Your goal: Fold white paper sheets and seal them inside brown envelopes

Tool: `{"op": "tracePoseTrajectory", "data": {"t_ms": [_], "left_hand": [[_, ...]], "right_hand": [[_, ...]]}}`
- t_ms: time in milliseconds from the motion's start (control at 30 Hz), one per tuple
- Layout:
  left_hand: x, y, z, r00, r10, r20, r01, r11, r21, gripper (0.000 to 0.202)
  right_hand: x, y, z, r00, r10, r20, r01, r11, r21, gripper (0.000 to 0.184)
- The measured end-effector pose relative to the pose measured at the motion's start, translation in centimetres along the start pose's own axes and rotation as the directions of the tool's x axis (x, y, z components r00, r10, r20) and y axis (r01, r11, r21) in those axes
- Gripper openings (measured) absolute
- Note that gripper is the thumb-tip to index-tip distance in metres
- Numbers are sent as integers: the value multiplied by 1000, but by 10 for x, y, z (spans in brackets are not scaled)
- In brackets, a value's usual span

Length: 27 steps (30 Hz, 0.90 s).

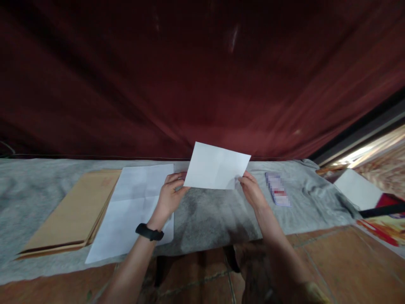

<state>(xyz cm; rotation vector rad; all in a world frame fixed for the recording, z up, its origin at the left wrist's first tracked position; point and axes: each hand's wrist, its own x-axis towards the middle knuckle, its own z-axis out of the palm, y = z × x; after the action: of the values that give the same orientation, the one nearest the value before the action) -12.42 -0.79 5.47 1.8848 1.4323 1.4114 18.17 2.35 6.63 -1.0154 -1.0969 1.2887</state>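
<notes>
A folded sheet of white paper [217, 166] is held up above the grey cloth, tilted slightly down to the right. My left hand [172, 192] pinches its lower left corner, thumb in front and fingers behind. At the lower right edge, my right hand [251, 188] grips the paper between thumb and fingers. Under my left wrist lies larger white paper [136, 211] with a crease across it. Beside that, farther left, is a stack of brown envelopes [72, 207].
Grey cloth [215, 215] covers the long surface, against a dark red curtain [202, 84]. A phone-like object [278, 190], blurred out, lies right of my right hand. At the far right are a white box-like thing [359, 190] and a colourful printed sheet [386, 230]. Tiled floor [344, 261] shows in front.
</notes>
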Motion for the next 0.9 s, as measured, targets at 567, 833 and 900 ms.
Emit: {"op": "tracePoseTrajectory", "data": {"t_ms": [567, 833, 900], "left_hand": [[-26, -24, -1, 938, -33, 346, -12, 992, 128, 32], [-48, -40, 0, 869, 51, 492, -135, 982, 136, 78], [-50, -38, -2, 863, 46, 503, -132, 982, 138, 79]], "right_hand": [[-28, 2, -35, 960, 26, 280, 81, 928, -364, 23], [-47, 4, -41, 881, 119, 458, 107, 893, -437, 30], [-52, 5, -40, 874, 150, 462, 79, 894, -441, 31]]}}
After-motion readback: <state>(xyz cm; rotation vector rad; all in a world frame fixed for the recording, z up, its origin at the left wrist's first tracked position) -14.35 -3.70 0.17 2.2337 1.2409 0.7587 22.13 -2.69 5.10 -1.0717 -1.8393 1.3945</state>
